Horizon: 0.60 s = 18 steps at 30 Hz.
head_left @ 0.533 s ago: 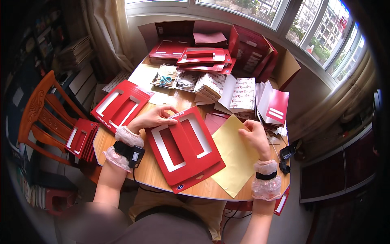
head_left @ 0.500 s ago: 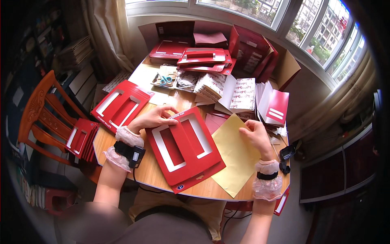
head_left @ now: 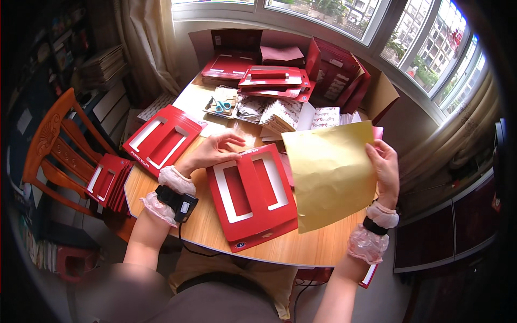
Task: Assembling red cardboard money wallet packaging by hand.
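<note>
Your 2 hands are apart. Your right hand [head_left: 386, 167] pinches the right edge of a yellow sheet [head_left: 336, 175], holding it up over the right side of the table [head_left: 328, 245]. Your left hand [head_left: 212, 151] touches the top edge of a red folder [head_left: 250, 188] with 2 cutouts, lying in front of you; whether its fingers grip, I cannot tell. Farther left lie more red folders [head_left: 163, 137]. Beyond, blue scissors [head_left: 223, 107] rest in a tray [head_left: 212, 112], beside patterned papers [head_left: 281, 114].

I hold the yellow sheet [head_left: 334, 177] by its right edge, raised, lightly creased; the red-and-white folder [head_left: 252, 185] lies slanted just left of it.
</note>
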Tool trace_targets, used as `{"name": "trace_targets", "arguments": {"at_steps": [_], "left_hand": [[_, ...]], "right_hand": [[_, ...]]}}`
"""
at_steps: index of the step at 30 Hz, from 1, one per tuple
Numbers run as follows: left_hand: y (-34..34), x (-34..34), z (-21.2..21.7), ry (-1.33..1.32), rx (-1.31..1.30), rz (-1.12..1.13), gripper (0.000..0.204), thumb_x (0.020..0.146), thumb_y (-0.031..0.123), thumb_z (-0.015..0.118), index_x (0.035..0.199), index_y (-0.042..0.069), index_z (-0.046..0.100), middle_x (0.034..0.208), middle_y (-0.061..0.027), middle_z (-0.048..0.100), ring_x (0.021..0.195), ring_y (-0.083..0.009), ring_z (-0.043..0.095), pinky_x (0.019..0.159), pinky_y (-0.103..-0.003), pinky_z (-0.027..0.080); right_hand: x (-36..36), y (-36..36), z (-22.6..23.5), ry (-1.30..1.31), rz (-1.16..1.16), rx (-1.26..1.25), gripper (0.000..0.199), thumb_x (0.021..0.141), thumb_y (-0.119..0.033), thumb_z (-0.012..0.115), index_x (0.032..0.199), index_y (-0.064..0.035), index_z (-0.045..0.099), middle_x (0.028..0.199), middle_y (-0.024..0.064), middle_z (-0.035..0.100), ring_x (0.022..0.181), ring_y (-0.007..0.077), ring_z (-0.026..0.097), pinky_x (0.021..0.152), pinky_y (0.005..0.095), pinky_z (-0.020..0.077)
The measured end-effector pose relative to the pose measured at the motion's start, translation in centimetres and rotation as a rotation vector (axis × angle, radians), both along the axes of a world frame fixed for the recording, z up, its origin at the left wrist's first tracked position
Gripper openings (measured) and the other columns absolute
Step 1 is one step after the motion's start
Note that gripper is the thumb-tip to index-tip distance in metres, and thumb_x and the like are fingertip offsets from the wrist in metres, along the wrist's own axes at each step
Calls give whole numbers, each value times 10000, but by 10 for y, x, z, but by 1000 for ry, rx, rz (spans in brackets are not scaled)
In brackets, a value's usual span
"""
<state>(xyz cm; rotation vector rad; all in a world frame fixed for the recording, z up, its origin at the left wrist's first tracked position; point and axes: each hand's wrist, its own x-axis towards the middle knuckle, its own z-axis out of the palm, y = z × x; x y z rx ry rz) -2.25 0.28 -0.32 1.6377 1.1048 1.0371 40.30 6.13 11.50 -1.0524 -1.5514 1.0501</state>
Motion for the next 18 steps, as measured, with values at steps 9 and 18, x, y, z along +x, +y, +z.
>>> {"name": "trace_targets", "arguments": {"at_steps": [9, 18], "left_hand": [[4, 0, 1, -395, -143, 60, 375, 1006, 360, 494, 1176, 46, 608, 1033, -114, 689, 891, -140, 689, 786, -254, 565], [-2, 9, -13, -746, -475, -227, 463, 989, 374, 527, 1301, 39, 455, 1056, -134, 665, 945, -181, 685, 818, -292, 581]], "right_hand": [[-64, 30, -58, 30, 177, -210, 122, 940, -94, 613, 998, 11, 630, 812, 74, 696, 636, 89, 640, 552, 206, 502], [-93, 54, -64, 172, 48, -227, 112, 958, -83, 558, 1029, 2, 570, 820, 111, 692, 635, 133, 661, 537, 247, 522]]}}
